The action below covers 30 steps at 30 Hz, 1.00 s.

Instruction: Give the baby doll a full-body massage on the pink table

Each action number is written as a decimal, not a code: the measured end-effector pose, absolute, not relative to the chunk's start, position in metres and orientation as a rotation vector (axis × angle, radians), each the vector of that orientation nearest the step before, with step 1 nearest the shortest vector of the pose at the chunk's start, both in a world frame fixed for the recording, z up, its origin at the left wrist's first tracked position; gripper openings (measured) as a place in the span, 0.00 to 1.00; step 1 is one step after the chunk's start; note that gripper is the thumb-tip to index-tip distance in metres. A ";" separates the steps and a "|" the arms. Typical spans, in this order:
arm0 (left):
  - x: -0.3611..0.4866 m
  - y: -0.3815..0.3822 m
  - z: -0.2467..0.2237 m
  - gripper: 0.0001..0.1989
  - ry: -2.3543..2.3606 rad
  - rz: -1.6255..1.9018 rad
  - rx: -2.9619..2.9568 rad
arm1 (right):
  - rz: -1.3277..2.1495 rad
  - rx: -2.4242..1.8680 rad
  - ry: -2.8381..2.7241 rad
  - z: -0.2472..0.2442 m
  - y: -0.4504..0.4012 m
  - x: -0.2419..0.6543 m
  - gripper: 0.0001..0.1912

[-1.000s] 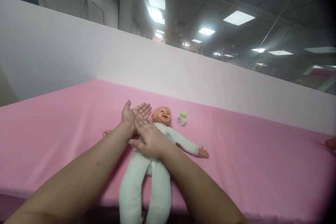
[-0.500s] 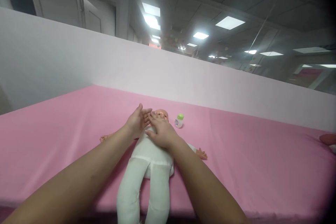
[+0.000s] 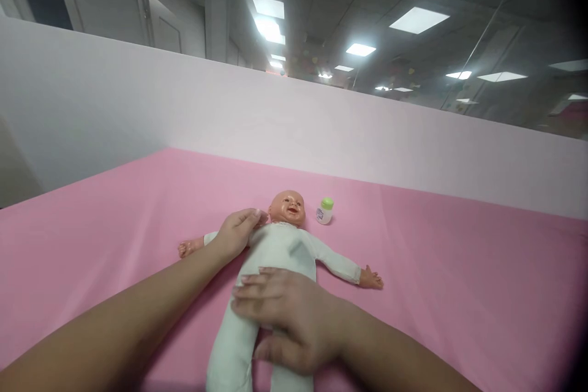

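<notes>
left hand (image 3: 236,234) bare | right hand (image 3: 298,315) bare, fingernails (image 3: 245,280) short | forearms (image 3: 151,312) uncovered

Left hand (image 3: 237,234) farther, loosely curled; right hand (image 3: 296,313) nearer, palm down.

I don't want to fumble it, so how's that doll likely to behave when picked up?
The doll will probably sag in the middle, as it looks like stuffed cloth there. Its head seems hard and perhaps slippery, given the glossy shine. The outspread arms may dangle, since their sleeves look soft.
</notes>
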State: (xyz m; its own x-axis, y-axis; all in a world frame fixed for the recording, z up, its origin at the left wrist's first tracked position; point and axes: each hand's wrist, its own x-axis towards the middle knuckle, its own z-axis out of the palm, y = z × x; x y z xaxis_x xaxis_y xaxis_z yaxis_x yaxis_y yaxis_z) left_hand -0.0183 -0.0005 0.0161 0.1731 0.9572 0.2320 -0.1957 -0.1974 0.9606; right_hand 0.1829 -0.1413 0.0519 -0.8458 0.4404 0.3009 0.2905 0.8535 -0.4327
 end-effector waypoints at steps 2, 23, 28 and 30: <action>-0.017 -0.001 0.016 0.15 0.841 1.291 1.274 | 0.503 -0.578 -2.678 0.051 -0.142 0.179 0.34; 0.008 -0.115 0.077 0.12 0.358 0.447 1.840 | 0.317 -1.713 -2.089 0.035 -0.061 0.245 0.28; 0.010 -0.091 0.063 0.16 0.471 0.580 1.901 | 0.336 -1.702 -2.098 0.034 -0.061 0.244 0.28; 0.006 -0.071 0.049 0.19 0.578 0.679 2.040 | 0.362 -1.711 -2.104 0.035 -0.063 0.244 0.28</action>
